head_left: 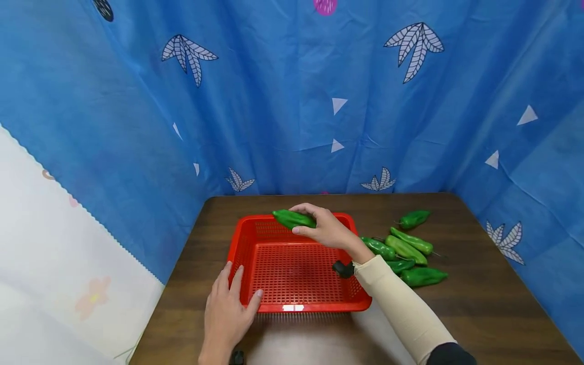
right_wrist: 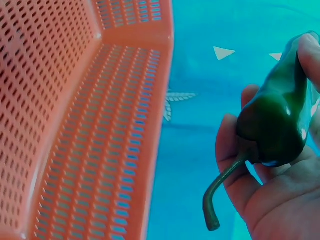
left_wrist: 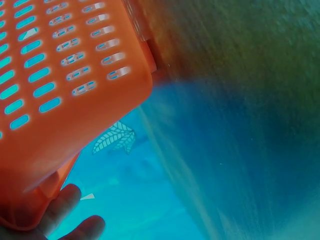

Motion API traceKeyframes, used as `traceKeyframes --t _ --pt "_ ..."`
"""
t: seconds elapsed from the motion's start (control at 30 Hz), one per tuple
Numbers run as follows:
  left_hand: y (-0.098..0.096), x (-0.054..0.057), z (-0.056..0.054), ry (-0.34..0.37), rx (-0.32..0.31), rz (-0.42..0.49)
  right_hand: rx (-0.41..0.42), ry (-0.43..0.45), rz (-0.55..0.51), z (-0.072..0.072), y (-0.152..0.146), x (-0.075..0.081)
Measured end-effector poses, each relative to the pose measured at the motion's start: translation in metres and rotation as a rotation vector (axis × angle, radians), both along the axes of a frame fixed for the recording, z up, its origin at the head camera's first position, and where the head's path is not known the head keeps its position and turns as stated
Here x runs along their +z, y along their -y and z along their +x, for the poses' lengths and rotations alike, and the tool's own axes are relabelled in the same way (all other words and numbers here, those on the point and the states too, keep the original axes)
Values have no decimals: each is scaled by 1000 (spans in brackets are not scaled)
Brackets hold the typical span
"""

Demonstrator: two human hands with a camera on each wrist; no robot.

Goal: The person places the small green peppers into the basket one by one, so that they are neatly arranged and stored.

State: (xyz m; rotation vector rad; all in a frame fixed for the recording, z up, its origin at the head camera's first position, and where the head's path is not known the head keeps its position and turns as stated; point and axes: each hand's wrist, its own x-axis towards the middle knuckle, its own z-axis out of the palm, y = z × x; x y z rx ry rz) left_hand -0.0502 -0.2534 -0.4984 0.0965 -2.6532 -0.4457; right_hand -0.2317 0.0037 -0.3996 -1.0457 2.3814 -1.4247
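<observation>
A long green pepper point(head_left: 294, 219) is held in my right hand point(head_left: 326, 228), over the far side of a red plastic basket point(head_left: 301, 307). In the right wrist view the fingers curl around the pepper point(right_wrist: 275, 122), and its curved stem hangs toward the camera. The holed wall of the basket point(right_wrist: 100, 145) stands to the left there. My left hand point(head_left: 230, 309) rests at the basket's near left corner with its fingers spread along the rim. Two fingertips point(left_wrist: 87, 227) show beside the basket point(left_wrist: 75, 100) in the left wrist view.
Several green peppers point(head_left: 406, 249) lie grouped on the brown wooden table point(head_left: 483, 299) right of the basket. One pepper point(head_left: 414, 219) lies a little behind them. A blue patterned curtain point(head_left: 296, 101) hangs along the table's back and sides.
</observation>
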Motion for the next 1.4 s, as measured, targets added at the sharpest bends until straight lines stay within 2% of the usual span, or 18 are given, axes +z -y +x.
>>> traceKeyframes --t 0.27,0.53,0.83,1.03,1.4 --pt "-5 0 0 23 29 -6 -4 81 -48 -11 22 -21" --pt "-6 -3 3 -20 26 -18 -13 118 -3 -15 44 -46" --pt "-8 2 2 52 67 -24 -21 150 40 -21 67 -78" --pt "-7 2 3 86 85 -14 -29 157 77 -21 74 -88" --pt "-5 0 -1 63 75 -22 -54 148 125 -29 81 -94"
